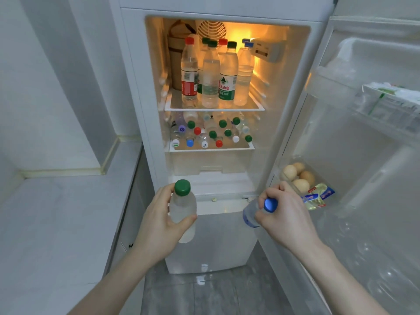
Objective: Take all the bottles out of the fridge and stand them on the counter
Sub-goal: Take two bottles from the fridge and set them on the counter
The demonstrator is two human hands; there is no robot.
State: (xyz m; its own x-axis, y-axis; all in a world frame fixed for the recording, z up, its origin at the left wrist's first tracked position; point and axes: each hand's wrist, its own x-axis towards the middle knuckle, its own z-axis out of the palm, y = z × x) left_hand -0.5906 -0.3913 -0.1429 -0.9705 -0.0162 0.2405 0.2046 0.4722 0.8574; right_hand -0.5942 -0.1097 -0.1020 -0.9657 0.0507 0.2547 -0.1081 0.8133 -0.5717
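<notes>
Both hands grip bottles: left hand (159,220) a green-cap bottle (183,209), right hand (287,215) a blue-cap bottle (258,211). Carrying step, probably; next, stand them on the counter (56,223) at nine o'clock. Many remain in the fridge (136,76) at twelve.

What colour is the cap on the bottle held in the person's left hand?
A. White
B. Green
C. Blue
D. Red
B. The left hand grips a clear bottle with a green cap, while the right hand holds the bottle with the blue cap.
</notes>
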